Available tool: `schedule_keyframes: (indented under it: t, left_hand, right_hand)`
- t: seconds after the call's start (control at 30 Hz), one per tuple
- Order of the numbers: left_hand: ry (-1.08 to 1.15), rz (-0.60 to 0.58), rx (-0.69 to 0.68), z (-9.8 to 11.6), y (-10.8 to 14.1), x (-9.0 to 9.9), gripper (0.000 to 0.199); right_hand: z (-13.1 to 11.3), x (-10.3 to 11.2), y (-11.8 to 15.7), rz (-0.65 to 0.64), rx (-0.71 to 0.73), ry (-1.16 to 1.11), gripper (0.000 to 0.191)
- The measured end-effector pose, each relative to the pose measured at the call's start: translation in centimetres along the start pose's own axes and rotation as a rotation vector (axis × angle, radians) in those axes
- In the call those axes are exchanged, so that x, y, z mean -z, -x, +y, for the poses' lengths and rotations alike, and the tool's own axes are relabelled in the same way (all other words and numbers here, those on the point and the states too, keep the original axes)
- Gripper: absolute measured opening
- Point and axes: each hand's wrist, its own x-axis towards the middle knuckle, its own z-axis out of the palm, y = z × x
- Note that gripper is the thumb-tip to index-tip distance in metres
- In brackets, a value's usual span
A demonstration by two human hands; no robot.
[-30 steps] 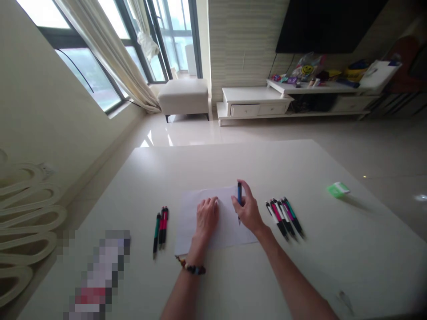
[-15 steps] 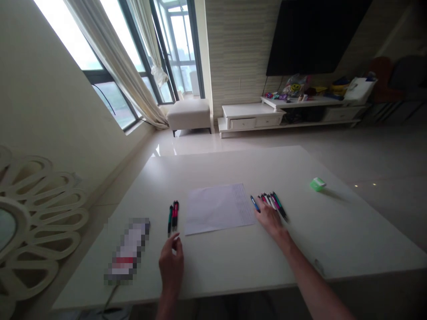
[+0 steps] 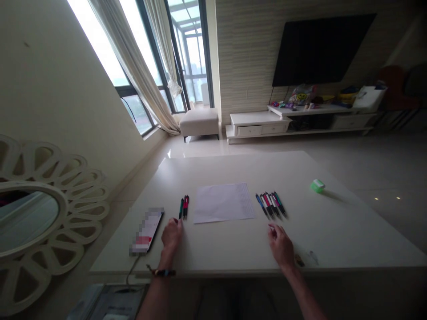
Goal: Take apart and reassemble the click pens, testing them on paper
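My left hand (image 3: 172, 234) is closed, with its fingertips at the near end of a green-and-black pen (image 3: 181, 209). Two red-and-black pens (image 3: 186, 206) lie beside that pen. A white sheet of paper (image 3: 222, 203) is flat on the table between two groups of pens. To its right, several pens lie side by side, among them a blue pen (image 3: 262, 204) at the left end and a green pen (image 3: 279, 202) at the right end. Just below this row is my right hand (image 3: 280, 246), open, fingers loosely bent, no pen visible in it.
The white table (image 3: 230, 253) carries a blurred-out phone (image 3: 147, 233) with a cable at the left. A small green box (image 3: 317, 186) stands at the right. Near the front edge lies a small clear item (image 3: 313, 257). A round mirror frame (image 3: 76, 204) is left of the table.
The blue pen now lies with the right-hand row, and my right hand has let go and drawn back toward me. My left hand has reached the green-and-black pen's near end. The view has shifted.
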Motion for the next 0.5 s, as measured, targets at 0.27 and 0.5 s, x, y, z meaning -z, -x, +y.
schedule_keyframes:
  t: [0.27, 0.5]
  left_hand:
    - [0.311, -0.157, -0.011, 0.8, 5.8, -1.3, 0.057]
    - [0.859, -0.6, -0.061, 2.5, 14.2, -7.9, 0.063]
  right_hand:
    - [-5.9, 0.0, 1.7, -0.148, -0.078, -0.457, 0.045]
    - [-14.5, -1.8, 3.8, -0.51, -0.106, -0.829, 0.047]
